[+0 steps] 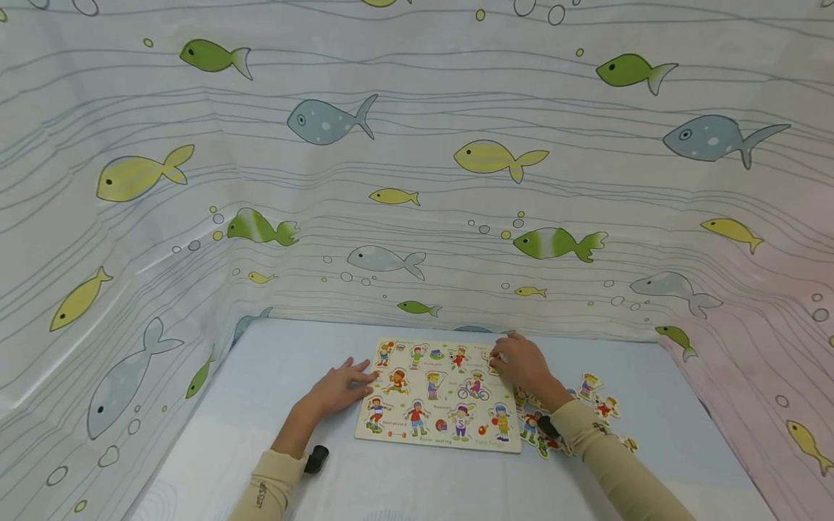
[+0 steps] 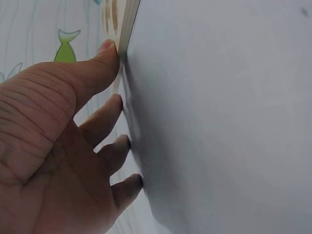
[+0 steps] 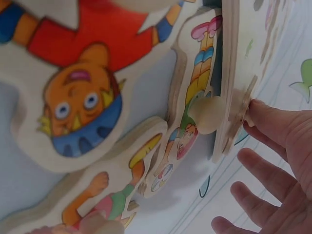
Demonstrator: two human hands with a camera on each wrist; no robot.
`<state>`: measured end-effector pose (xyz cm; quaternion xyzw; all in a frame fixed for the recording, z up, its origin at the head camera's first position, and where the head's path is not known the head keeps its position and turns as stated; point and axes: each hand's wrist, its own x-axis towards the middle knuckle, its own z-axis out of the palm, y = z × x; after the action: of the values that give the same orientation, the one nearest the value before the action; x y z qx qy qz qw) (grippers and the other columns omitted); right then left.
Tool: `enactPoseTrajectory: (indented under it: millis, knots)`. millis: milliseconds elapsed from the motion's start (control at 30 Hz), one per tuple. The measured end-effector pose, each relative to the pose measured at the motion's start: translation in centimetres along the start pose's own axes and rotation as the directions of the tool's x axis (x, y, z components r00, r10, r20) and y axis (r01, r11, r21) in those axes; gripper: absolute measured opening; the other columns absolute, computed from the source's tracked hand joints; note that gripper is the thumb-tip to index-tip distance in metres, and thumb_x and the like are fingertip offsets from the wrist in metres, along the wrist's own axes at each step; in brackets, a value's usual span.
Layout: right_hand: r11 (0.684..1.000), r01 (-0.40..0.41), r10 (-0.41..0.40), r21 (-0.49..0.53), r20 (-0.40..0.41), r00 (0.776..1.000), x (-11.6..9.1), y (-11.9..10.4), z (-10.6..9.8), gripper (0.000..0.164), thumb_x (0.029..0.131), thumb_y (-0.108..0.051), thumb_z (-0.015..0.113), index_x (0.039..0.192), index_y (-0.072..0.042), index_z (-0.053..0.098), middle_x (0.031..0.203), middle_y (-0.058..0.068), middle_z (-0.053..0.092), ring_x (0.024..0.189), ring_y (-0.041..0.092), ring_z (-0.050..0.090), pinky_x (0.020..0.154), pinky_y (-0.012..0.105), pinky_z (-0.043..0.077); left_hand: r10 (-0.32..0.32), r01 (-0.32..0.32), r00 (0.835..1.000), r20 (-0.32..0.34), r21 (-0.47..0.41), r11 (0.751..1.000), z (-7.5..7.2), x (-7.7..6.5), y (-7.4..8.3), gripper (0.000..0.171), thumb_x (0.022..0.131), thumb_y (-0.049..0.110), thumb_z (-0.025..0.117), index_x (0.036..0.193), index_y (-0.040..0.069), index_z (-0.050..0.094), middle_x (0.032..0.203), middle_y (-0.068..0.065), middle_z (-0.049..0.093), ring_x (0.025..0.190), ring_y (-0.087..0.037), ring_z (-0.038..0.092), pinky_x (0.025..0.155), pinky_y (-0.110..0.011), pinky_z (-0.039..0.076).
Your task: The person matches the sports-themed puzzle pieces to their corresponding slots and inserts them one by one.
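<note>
A wooden puzzle board (image 1: pixel 417 396) printed with children doing sports lies flat on the table. My left hand (image 1: pixel 343 385) rests at its left edge. In the left wrist view the thumb (image 2: pixel 100 68) touches the board's edge, and the other fingers are spread with their tips at the table. My right hand (image 1: pixel 525 365) is over the upper right corner, thumb and forefinger pinching a small wooden puzzle piece (image 1: pixel 494 360) at the board's surface. The right wrist view shows that piece (image 3: pixel 243 114) edge-on at the fingertips, its picture hidden; the other fingers are spread.
Loose puzzle pieces (image 1: pixel 606 407) lie on the table right of the board, several under my right forearm. Some have round knobs (image 3: pixel 207 115). A fish-patterned sheet (image 1: pixel 417 217) walls in the back and sides of the pale table (image 1: pixel 260 383).
</note>
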<state>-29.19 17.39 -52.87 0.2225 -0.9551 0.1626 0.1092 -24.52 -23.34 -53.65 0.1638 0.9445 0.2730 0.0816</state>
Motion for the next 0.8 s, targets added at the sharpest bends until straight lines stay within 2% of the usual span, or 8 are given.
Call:
enactPoseTrajectory:
  millis: [200, 367, 533, 800]
  knots:
    - [1.000, 0.002, -0.002, 0.003, 0.025, 1.000, 0.2, -0.3, 0.0, 0.011, 0.085, -0.019, 0.079, 0.092, -0.010, 0.077, 0.094, 0.003, 0.071, 0.093, 0.025, 0.059, 0.082, 0.046, 0.052, -0.005, 0.005, 1.000, -0.002, 0.006, 1.000, 0.1, 0.1, -0.1, 0.038, 0.094, 0.030, 0.067, 0.128, 0.012, 0.067, 0.150, -0.014, 0.043, 0.142, -0.048, 0.024, 0.110, -0.071, 0.015]
    - [0.999, -0.020, 0.021, -0.026, 0.037, 0.999, 0.2, -0.2, 0.2, 0.012, 0.086, -0.022, 0.079, 0.093, -0.013, 0.077, 0.097, 0.001, 0.071, 0.098, 0.025, 0.060, 0.086, 0.046, 0.052, 0.004, -0.004, 1.000, -0.005, 0.009, 1.000, 0.1, 0.1, -0.1, 0.039, 0.093, 0.030, 0.068, 0.128, 0.012, 0.066, 0.150, -0.015, 0.044, 0.141, -0.049, 0.025, 0.109, -0.072, 0.016]
    - [0.999, -0.032, 0.032, -0.015, 0.040, 0.999, 0.1, 0.0, 0.0, 0.012, 0.086, -0.023, 0.078, 0.094, -0.014, 0.077, 0.098, 0.001, 0.071, 0.099, 0.026, 0.060, 0.082, 0.046, 0.053, 0.019, -0.019, 1.000, -0.011, 0.010, 1.000, 0.1, 0.1, 0.1, 0.039, 0.093, 0.027, 0.068, 0.128, 0.011, 0.066, 0.149, -0.017, 0.043, 0.141, -0.050, 0.025, 0.108, -0.072, 0.016]
    - [0.998, -0.059, 0.059, -0.003, 0.042, 0.997, -0.2, 0.5, -1.0, 0.020, 0.088, -0.026, 0.077, 0.103, -0.013, 0.076, 0.110, 0.005, 0.071, 0.116, 0.033, 0.057, 0.092, 0.052, 0.050, 0.017, -0.017, 1.000, -0.007, 0.011, 1.000, 0.0, 0.1, 0.0, 0.038, 0.094, 0.027, 0.067, 0.128, 0.011, 0.066, 0.150, -0.016, 0.042, 0.141, -0.049, 0.024, 0.108, -0.072, 0.015]
